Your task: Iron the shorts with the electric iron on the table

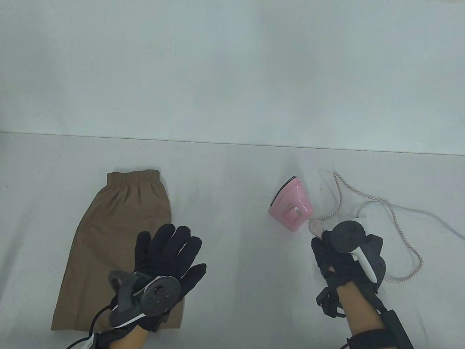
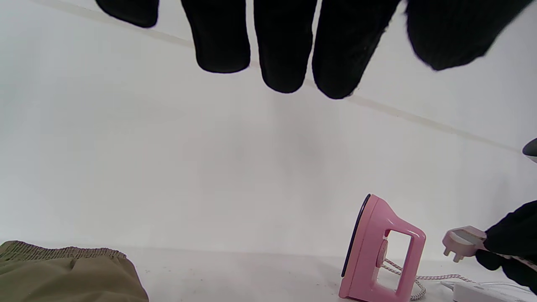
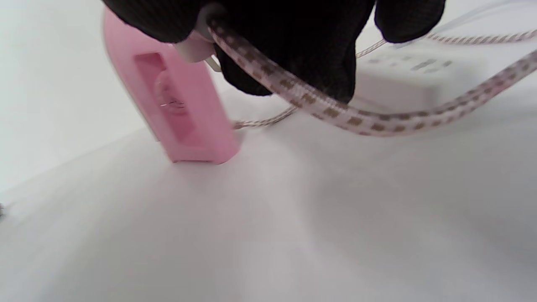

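Note:
The brown shorts (image 1: 108, 237) lie folded flat on the left of the table, waistband toward the back; their waistband shows in the left wrist view (image 2: 63, 268). My left hand (image 1: 171, 250) is open with fingers spread, held over the shorts' right edge and holding nothing. The pink iron (image 1: 292, 204) stands upright on its heel right of centre, also seen in the left wrist view (image 2: 377, 251) and the right wrist view (image 3: 180, 105). My right hand (image 1: 330, 249) grips the iron's pale plug (image 2: 461, 243) just in front of the iron, with the braided cord (image 3: 335, 111) trailing from it.
A white power strip (image 1: 359, 211) lies behind my right hand, its white cable (image 1: 432, 218) running off to the right edge. The braided cord (image 1: 407, 242) loops on the table to the right of my hand. The table's back edge meets a pale wall.

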Available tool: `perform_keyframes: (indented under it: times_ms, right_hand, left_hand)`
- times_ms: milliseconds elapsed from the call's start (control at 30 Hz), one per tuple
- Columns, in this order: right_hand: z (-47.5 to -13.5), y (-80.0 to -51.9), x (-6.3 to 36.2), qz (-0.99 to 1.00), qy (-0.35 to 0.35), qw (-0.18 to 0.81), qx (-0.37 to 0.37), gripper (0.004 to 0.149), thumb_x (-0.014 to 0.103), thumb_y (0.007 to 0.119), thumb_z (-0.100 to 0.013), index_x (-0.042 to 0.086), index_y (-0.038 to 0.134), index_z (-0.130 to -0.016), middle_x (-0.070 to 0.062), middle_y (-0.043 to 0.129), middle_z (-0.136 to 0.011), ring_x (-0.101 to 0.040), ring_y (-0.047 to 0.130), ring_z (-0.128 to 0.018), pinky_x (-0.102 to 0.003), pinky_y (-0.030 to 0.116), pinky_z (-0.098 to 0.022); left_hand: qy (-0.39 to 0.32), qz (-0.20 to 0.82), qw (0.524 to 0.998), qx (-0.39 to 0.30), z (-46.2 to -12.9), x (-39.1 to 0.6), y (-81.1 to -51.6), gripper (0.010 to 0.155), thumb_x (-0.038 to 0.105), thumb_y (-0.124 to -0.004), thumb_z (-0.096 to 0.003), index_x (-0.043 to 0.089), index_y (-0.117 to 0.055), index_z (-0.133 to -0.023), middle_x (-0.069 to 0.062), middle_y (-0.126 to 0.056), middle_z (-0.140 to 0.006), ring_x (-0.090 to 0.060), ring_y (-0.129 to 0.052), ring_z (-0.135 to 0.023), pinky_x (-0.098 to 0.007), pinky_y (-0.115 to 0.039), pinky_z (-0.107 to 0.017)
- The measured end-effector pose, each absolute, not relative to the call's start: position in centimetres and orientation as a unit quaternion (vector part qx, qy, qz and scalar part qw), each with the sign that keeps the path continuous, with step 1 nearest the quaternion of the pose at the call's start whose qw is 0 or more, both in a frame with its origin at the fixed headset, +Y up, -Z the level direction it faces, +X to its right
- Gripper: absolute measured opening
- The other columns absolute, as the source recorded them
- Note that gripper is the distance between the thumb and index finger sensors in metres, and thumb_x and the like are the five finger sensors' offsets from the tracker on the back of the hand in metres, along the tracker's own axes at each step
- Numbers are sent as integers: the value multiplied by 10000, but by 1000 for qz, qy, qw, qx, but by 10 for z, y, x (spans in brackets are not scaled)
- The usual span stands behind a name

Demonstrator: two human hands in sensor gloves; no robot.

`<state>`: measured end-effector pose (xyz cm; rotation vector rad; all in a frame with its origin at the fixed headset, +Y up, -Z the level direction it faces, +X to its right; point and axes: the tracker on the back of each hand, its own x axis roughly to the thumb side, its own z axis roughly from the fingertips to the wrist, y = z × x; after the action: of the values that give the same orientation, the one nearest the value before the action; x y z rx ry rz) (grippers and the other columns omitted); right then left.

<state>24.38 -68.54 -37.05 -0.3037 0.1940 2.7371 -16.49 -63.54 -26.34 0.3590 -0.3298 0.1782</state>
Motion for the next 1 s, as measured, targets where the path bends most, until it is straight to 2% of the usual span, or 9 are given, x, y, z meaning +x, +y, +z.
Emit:
perform_keyframes:
  times_ms: [167, 567, 1000]
  right_hand:
    - [-371, -691, 268, 976, 62, 154, -141, 589, 526, 656, -559, 117, 696, -980, 64, 911, -758, -235, 970, -687, -616, 661, -682]
    - [-366, -713, 332, 945, 89, 207, -237, 591, 527, 614, -571, 110, 693, -982, 77, 899, -727, -236, 956, -687, -625, 655, -682]
    - [-361, -721, 349, 935, 111, 203, -268, 588, 520, 599, -574, 120, 673, -999, 76, 881, -745, -238, 932, -729, -641, 632, -693]
  left_hand:
    - [-159, 89, 967, 178, -263, -166, -635, 627, 644, -705, -501, 336, -710, -1047, 4, -672, -1169, -393, -623, -1099, -713, -439, -754]
    - [-156, 91, 969, 170, -265, -167, -635, 625, 644, -705, -501, 338, -711, -1046, 5, -678, -1166, -393, -628, -1098, -714, -440, -754]
    - [-150, 90, 970, 169, -266, -168, -634, 624, 644, -705, -501, 335, -717, -1043, 4, -682, -1164, -393, -629, -1097, -713, -441, -753]
